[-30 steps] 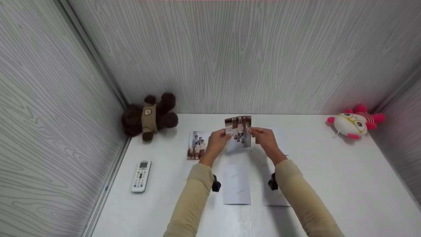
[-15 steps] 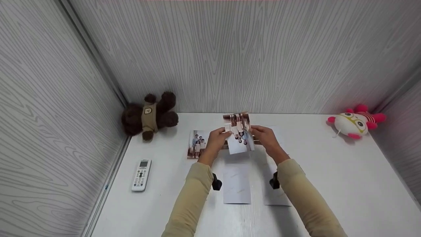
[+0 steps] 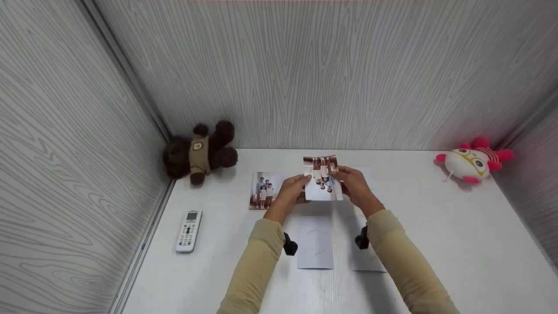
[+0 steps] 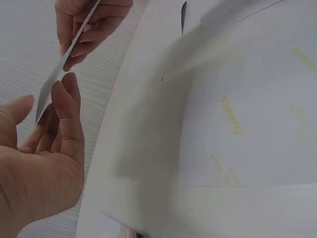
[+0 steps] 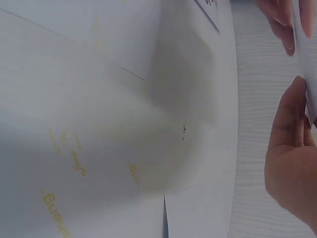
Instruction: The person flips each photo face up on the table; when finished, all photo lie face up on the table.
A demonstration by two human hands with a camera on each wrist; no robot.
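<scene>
Between both hands a photo print (image 3: pixel 320 192) of a family is held up over the table, its people upside down in the head view. At its left edge my left hand (image 3: pixel 291 194) pinches it between thumb and fingers. My right hand (image 3: pixel 355 186) grips the opposite edge. Edge-on in the left wrist view, the photo (image 4: pixel 47 94) looks thin and slightly bent. Brown slivers at its edges hint at another print behind, but I cannot tell how many. A second family photo (image 3: pixel 261 194) lies face up beside my left forearm.
White-backed prints (image 3: pixel 314 250) with yellow lettering lie face down nearer me; another print (image 3: pixel 366 261) is partly under my right arm. A remote control (image 3: pixel 188 231) lies at left. A brown teddy bear (image 3: pixel 200 152) and a pink-and-white plush toy (image 3: pixel 473 163) lie in the back corners.
The photo has tilted, shown its lower end nearer me, then straightened again slightly further right. Brown parts that stuck out behind it half a second ago are now mostly covered. Both hands keep hold.
</scene>
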